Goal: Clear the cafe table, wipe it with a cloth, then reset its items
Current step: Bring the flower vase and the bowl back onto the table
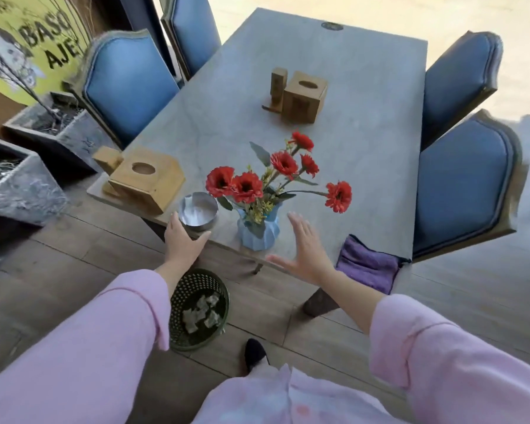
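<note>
My left hand (182, 241) grips a round metal bowl (198, 211) that stands at the near edge of the grey stone table (364, 123). Just right of the bowl is a light blue vase (260, 232) with red flowers (248, 185). My right hand (306, 250) hovers open, fingers spread, beside the vase's right side, not touching it. A folded purple cloth (369, 264) lies on the table's near right corner. One wooden tissue box (149, 180) with a small stand sits on the near left corner. A second wooden tissue box (303, 96) and stand are at mid-table.
Blue padded chairs flank the table, two on the left (126, 84) and two on the right (462, 182). A green mesh bin (198, 310) holding crumpled paper sits on the wooden floor under the near edge. Grey stone planters (16, 185) stand at the left.
</note>
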{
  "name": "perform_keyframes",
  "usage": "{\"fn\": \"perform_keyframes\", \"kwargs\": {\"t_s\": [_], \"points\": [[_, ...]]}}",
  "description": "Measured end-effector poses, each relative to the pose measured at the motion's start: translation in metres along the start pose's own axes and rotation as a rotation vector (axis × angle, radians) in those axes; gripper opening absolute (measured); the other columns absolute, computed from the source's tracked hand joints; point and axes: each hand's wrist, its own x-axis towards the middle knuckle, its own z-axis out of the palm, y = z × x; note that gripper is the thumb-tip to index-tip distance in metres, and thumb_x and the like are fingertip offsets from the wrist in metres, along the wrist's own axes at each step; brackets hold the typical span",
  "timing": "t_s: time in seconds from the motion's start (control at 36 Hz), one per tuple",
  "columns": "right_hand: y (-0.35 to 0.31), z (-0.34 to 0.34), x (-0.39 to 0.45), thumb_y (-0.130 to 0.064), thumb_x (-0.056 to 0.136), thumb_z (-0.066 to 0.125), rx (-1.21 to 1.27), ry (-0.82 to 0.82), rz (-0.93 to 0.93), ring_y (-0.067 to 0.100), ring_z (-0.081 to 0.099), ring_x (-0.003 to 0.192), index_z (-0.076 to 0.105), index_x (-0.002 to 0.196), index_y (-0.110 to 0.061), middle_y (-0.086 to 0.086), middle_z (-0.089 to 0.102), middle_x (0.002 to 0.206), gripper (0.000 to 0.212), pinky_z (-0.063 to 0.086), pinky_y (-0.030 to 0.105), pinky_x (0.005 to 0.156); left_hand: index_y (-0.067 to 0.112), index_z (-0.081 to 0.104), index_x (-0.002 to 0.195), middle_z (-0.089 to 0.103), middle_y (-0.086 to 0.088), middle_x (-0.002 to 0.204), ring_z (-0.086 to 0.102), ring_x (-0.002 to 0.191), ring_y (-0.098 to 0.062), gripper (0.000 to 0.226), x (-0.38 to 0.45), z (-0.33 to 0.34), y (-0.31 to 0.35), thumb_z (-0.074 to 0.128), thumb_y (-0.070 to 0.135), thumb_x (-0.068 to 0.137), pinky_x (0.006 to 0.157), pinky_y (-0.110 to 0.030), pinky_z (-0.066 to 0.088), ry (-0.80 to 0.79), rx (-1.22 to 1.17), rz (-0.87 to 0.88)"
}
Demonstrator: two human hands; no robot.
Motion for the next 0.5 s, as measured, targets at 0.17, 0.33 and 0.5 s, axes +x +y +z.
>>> {"fn": "perform_keyframes", "kwargs": {"t_s": [0.17, 0.33, 0.5], "points": [[-0.032, 0.040, 0.043, -0.079, 0.061, 0.071, 0.197, 0.066, 0.144, 0.011, 0.042, 0.122, 0.037, 0.143, -0.025, -0.006, 0.045, 0.134, 0.104, 0.041, 0.035, 0.106, 0.002, 0.010, 0.152, 0.019, -0.018, 0.158, 0.017, 0.147, -0.030, 0.118, 0.021, 0.011, 0.011, 0.084, 0.041, 0.069, 0.118, -0.039, 0.020, 0.038, -0.075, 0.030], [-0.033, 0.054, 0.048, -0.044, 0.070, 0.083, 0.258, 0.138, 0.172, 0.013, 0.042, 0.119, 0.043, 0.141, -0.021, -0.003, 0.047, 0.131, 0.085, 0.038, 0.028, 0.101, 0.001, 0.011, 0.152, 0.017, -0.019, 0.158, 0.016, 0.147, -0.030, 0.117, 0.034, 0.018, 0.014, 0.085, 0.036, 0.070, 0.118, -0.036, 0.017, 0.080, -0.085, 0.018], [-0.030, 0.047, 0.049, -0.038, 0.072, 0.084, 0.277, 0.126, 0.173, 0.008, 0.040, 0.118, 0.042, 0.141, -0.026, -0.010, 0.047, 0.131, 0.081, 0.038, 0.028, 0.101, 0.000, 0.018, 0.151, 0.024, -0.020, 0.154, 0.024, 0.143, -0.032, 0.116, 0.032, 0.016, 0.018, 0.088, 0.034, 0.066, 0.116, -0.037, 0.022, 0.109, -0.076, -0.023]]}}
